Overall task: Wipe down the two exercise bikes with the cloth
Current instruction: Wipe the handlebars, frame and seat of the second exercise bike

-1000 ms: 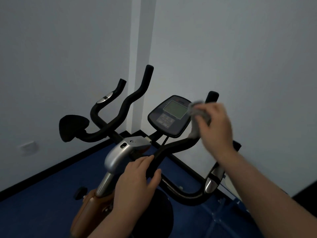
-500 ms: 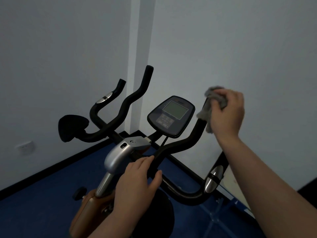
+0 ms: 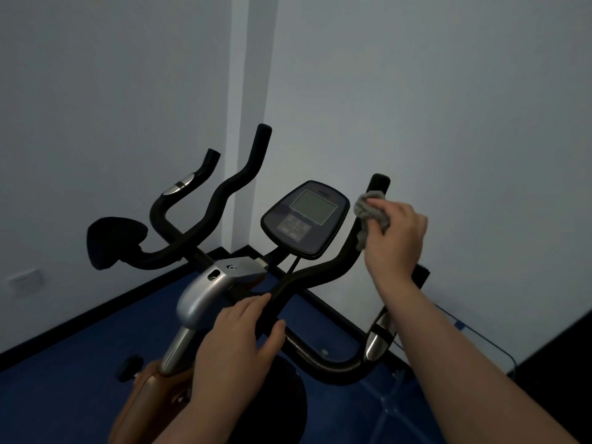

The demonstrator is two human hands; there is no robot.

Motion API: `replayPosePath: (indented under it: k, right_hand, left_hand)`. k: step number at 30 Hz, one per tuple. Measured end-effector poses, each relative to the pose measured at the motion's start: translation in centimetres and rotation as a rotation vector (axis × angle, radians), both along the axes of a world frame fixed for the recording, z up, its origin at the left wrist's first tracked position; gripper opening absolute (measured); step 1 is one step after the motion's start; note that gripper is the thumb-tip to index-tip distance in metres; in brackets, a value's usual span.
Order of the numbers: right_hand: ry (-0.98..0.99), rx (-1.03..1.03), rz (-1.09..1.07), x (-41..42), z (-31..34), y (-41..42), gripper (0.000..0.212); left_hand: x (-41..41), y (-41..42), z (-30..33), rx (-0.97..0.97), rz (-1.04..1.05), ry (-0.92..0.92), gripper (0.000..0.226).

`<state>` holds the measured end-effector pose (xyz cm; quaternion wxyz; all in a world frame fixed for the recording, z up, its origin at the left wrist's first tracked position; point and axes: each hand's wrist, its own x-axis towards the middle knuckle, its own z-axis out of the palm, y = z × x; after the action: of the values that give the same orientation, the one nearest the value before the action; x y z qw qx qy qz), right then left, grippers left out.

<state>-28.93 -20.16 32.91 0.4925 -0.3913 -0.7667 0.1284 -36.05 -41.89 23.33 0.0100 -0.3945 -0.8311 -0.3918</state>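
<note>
Step in hand: wiping the near bike's handlebar. The right hand (image 3: 395, 238) is clutching a crumpled grey cloth (image 3: 371, 213), fingers curled round it, and is pressing it against the upright end of the black foam-covered right handlebar (image 3: 323, 270), just below the rounded tip. The left hand (image 3: 237, 341) is bracing the bike, fingers over and thumb under the lower run of the same bar, beside the silver metal stem housing (image 3: 205, 293).

The dark oval console with a grey screen (image 3: 306, 217) is sitting between the two bar ends, just left of the cloth and apart from it.

Judgement: only a part of this bike is being covered at this moment. The next move is likely calling for a firm stroke along the bar, the cloth wrapped round the tube, the left hand keeping the frame steady.

A second set of black handlebars (image 3: 205, 200) and a black saddle-shaped pad (image 3: 115, 240) are standing further back near the wall corner; whether they belong to the second bike is not certain.

Hidden or unclear: the right palm is covering most of the cloth's contact with the bar. The bike's lower frame is cut off at the bottom edge. Dim light is making the console buttons unreadable.
</note>
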Motion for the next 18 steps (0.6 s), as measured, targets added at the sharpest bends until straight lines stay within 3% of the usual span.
replayPosePath:
  k: [3, 7, 11, 15, 18]
  right_hand:
    - [-0.121, -0.029, 0.051, 0.1, -1.3, -0.9, 0.022]
    - [-0.093, -0.128, 0.121, 0.2, -5.2, -5.3, 0.022]
    - [-0.229, -0.16, 0.397, 0.3, -4.4, -6.6, 0.026]
    - [-0.147, -0.09, 0.264, 1.1, -1.5, -3.3, 0.032]
    - [-0.276, -0.082, 0.174, 1.4, -3.7, -4.1, 0.04]
  left_hand:
    - [-0.1, 0.0, 0.1, 0.0, 0.009, -0.006, 0.049]
    - [0.2, 0.0, 0.3, -0.002, 0.016, 0.005, 0.048]
    - [0.3, -0.1, 0.4, 0.005, 0.035, 0.005, 0.043]
    - [0.7, -0.2, 0.5, 0.028, 0.091, 0.025, 0.036]
    - [0.9, -0.2, 0.3, 0.069, 0.137, 0.045, 0.027]
